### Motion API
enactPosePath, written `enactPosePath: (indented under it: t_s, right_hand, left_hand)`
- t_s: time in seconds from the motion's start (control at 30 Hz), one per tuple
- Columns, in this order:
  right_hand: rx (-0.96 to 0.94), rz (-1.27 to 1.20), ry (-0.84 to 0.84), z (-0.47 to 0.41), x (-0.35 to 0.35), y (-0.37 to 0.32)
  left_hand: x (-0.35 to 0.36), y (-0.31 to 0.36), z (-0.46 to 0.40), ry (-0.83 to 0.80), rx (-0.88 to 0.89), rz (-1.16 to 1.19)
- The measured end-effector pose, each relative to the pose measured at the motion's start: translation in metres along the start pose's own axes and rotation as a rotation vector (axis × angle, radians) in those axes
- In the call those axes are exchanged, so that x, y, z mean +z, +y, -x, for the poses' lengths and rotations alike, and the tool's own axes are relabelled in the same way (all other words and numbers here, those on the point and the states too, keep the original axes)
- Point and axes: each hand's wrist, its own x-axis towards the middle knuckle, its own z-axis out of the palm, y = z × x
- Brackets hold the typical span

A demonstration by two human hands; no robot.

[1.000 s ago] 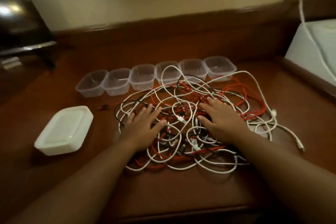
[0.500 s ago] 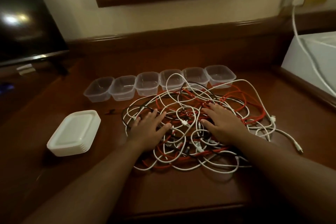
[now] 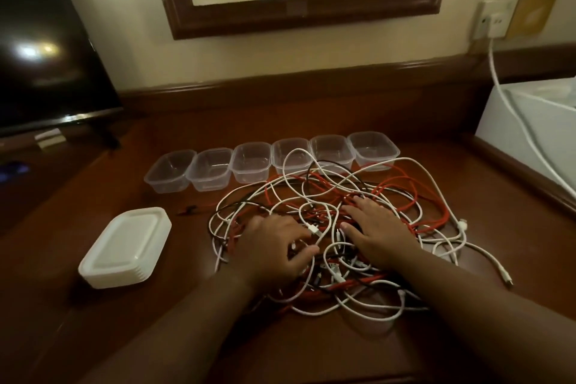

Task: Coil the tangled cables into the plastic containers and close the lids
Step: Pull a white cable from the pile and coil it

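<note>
The left hand (image 3: 274, 251) curls its fingers into the tangled cables (image 3: 327, 227), pinching a white strand; the right hand (image 3: 378, 234) lies flat on the heap mid-surface. Light, limp, snag-prone: best taken by a plug end. The empty containers (image 3: 271, 159) wait beyond.

Dim warm light, screen glare, curved edges

White, red and black cables (image 3: 386, 193); clear containers (image 3: 252, 162); white lids (image 3: 124, 246).
</note>
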Motion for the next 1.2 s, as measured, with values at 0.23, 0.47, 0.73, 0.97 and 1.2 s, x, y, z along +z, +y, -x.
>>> enactPosePath:
  t_s: [0.23,0.47,0.73,0.97,1.2]
  right_hand:
    - [0.076,-0.402,-0.054,0.003,-0.024,-0.005]
    - [-0.097,-0.209,0.163,0.018,-0.054,-0.021]
    - [0.090,-1.083,-0.054,0.045,-0.082,-0.098]
    - [0.212,-1.191,-0.082,0.047,-0.092,-0.110]
    - [-0.011,-0.851,0.031,0.060,-0.101,-0.111]
  left_hand:
    - [-0.007,0.014,-0.010,-0.082,-0.099,0.041]
    - [-0.031,0.030,-0.017,0.177,-0.298,0.574]
    - [-0.060,0.051,-0.027,0.246,-0.432,0.953]
    - [-0.053,0.049,-0.008,0.170,-0.214,0.731]
    - [-0.043,0.016,-0.022,0.267,-0.410,0.711]
